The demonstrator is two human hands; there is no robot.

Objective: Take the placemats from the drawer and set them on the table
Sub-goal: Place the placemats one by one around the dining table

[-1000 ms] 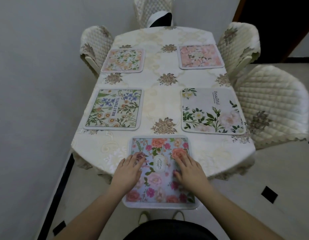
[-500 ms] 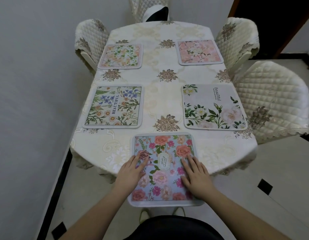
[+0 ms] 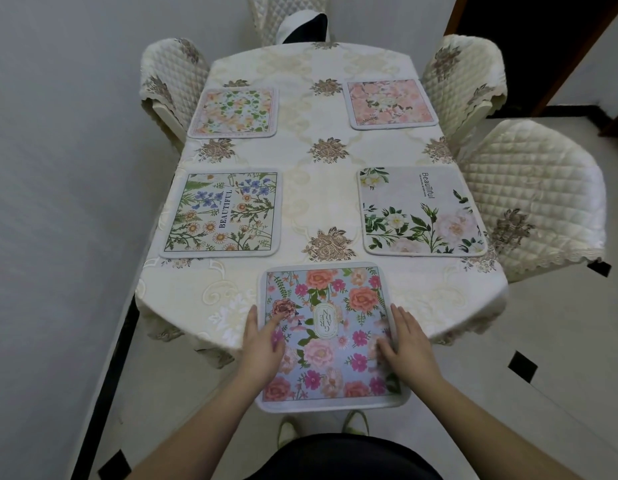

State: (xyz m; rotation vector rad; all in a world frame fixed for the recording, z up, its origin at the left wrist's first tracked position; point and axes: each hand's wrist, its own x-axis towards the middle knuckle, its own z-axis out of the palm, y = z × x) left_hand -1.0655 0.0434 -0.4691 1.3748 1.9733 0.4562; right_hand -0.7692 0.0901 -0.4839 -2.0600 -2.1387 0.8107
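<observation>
Both hands flat, holding nothing: left hand (image 3: 264,344), right hand (image 3: 406,344) | blue placemat (image 3: 330,336) overhung table (image 3: 321,202) edge | best pushed evenly forward, kept square

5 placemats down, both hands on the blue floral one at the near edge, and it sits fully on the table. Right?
Not quite. In the head view the blue floral placemat overhangs the table's near edge. The rest holds: five mats, left hand and right hand on it.
</observation>
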